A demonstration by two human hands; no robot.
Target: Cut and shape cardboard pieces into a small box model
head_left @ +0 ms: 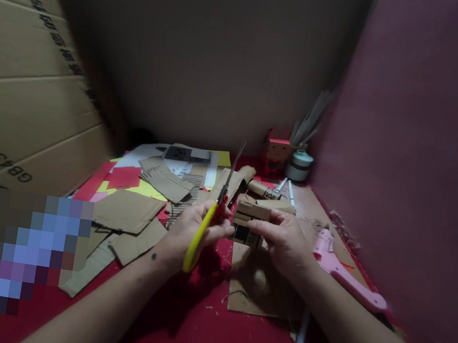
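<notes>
Left hand [188, 228] holds yellow-handled scissors [202, 230], blades pointing away, fingertips at the left edge of a small cardboard piece [251, 220]; can't tell if they press it. Right hand [290, 241] pinches that piece's right side above a cardboard sheet [248, 297]. Scissors could swing and snag it if fingers juggle both; a loose pinch could drop it.

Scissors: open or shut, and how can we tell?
The scissors look shut: their blades show as one narrow strip beyond the left hand, though a slight gap cannot be ruled out.
</notes>
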